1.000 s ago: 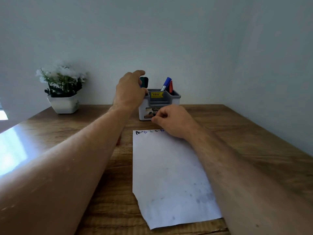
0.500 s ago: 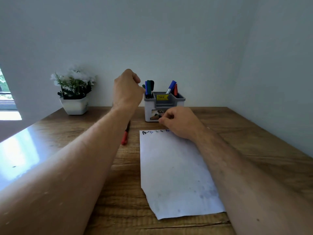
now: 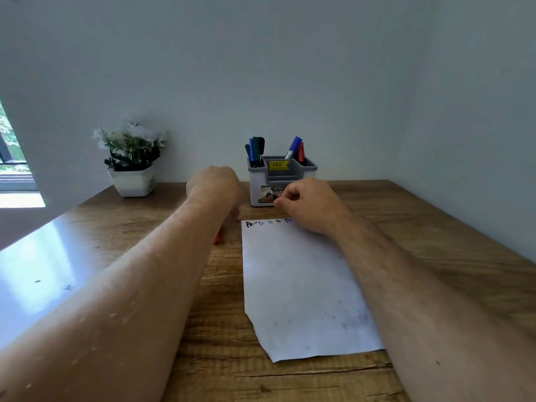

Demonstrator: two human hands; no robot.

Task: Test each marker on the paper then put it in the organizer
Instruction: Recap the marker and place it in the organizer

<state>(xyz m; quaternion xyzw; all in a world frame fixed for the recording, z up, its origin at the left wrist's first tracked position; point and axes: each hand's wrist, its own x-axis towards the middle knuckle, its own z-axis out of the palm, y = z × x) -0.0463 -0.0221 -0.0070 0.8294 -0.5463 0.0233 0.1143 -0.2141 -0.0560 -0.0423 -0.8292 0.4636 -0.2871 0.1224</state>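
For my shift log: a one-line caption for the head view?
Left hand reaches down over red marker beside scribbled white paper; grey plastic organizer holds several markers.

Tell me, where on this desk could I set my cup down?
Bare wood lies right of the paper toward the wall, and between the flower pot and the left hand. It is crowded around the organizer, where both hands sit.

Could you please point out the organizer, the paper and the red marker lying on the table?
organizer (image 3: 261,181): head view, white front wall.
paper (image 3: 298,285): head view, blank middle.
red marker (image 3: 217,237): head view, visible red end beside the left forearm.
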